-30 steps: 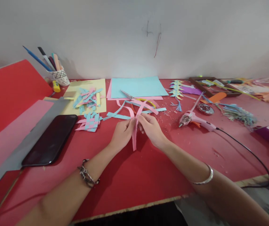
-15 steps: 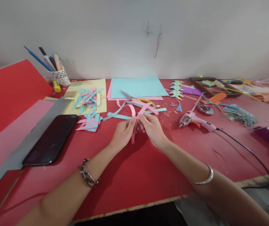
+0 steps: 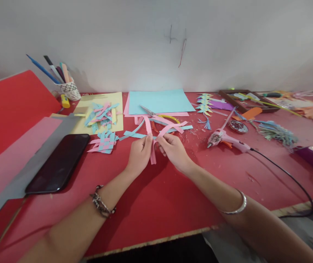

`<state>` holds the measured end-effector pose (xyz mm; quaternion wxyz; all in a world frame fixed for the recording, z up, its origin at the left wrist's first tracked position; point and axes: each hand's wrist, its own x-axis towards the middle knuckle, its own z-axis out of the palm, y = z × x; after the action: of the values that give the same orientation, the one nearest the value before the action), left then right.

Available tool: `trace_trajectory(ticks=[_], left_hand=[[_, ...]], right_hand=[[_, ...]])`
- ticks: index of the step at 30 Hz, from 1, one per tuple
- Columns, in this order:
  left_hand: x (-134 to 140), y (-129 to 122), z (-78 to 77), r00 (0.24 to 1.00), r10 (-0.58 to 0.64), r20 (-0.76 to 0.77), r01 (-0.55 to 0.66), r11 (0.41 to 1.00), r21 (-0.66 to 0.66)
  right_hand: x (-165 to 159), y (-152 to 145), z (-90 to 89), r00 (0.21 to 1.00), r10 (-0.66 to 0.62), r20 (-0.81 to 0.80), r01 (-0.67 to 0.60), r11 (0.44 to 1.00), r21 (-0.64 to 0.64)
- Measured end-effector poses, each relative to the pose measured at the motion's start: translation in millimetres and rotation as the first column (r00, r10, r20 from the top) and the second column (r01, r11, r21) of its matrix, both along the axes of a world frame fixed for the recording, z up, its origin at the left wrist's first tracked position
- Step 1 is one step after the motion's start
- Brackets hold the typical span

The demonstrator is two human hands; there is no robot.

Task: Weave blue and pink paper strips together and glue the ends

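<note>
Pink paper strips (image 3: 153, 156) hang between my two hands above the red table. My left hand (image 3: 140, 152) pinches one strip between thumb and fingers; its loose end curves up and away. Another pink strip (image 3: 170, 128) is pinched in my right hand (image 3: 173, 149), its far end reaching to the right. Both fingertips are close together, and the crossing of the strips is partly hidden by them. Just beyond lie blue paper strips (image 3: 136, 134) and scissors (image 3: 167, 117) with yellow and orange handles, partly covered by the strips.
Left are a black phone (image 3: 59, 162), a woven pink-and-blue paper piece (image 3: 105, 143) and a pile of folded strips (image 3: 103, 114) on yellow paper. Blue sheets (image 3: 159, 101) lie at the back. A corded pink glue gun (image 3: 229, 140) and a brown tray (image 3: 244, 106) are at right.
My hands have drawn slightly apart, with a small gap now between the fingertips. The pink strips have spread, and the left one stands more upright.
</note>
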<state>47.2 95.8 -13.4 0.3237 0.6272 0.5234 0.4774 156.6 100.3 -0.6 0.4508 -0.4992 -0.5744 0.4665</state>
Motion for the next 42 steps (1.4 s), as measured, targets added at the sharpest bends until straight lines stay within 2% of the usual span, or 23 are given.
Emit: trace_trajectory(ticks=[5,10,13,18,22,25,28,32,37,42], left_hand=[[0.5,0.7,-1.9,0.987,-0.161,-0.006,0.16,0.985,-0.066],[0.2,0.3,-2.9,0.996,-0.057,-0.068,0.056,0.998,-0.017],[-0.4,-0.1,-2.6,0.996,-0.038,-0.085,0.04,0.999,0.022],[-0.4,-1.2,-1.4,0.999,0.028,-0.028,-0.026,0.996,0.088],[1.2,-1.4,-1.1,0.998,-0.057,0.006,0.057,0.997,0.048],[1.2,-1.2,-1.2,0.991,-0.129,-0.028,0.13,0.99,0.047],[-0.2,-1.6,-1.4,0.99,-0.102,-0.098,0.111,0.989,0.097],[-1.4,-2.3,-1.0,0.985,-0.047,-0.163,0.069,0.988,0.136],[-0.8,-1.5,-0.7,0.995,0.056,-0.081,-0.039,0.979,0.2],[-0.6,-0.8,-1.7,0.995,-0.055,-0.077,0.065,0.988,0.139]], right_hand=[[-0.1,0.6,0.9,0.99,-0.041,-0.137,0.039,0.999,-0.022],[-0.2,-0.4,2.5,0.999,0.017,-0.03,-0.017,1.0,-0.001],[0.2,-0.5,2.2,0.999,0.031,0.031,-0.032,0.999,0.029],[1.0,-1.5,0.2,0.999,0.033,0.031,-0.034,0.999,0.02],[0.5,-2.6,1.0,0.998,-0.028,-0.054,0.03,0.999,0.033],[-0.4,-2.8,1.9,0.994,-0.059,-0.096,0.061,0.998,0.026],[-1.0,-3.1,1.7,0.998,-0.04,-0.053,0.042,0.999,0.021],[-1.1,-3.6,0.3,0.999,-0.005,0.035,0.002,0.996,0.087],[-0.9,-2.3,-0.1,0.998,-0.007,0.06,0.003,0.998,0.061],[-0.3,-1.2,1.5,1.0,-0.023,0.007,0.023,0.998,0.06]])
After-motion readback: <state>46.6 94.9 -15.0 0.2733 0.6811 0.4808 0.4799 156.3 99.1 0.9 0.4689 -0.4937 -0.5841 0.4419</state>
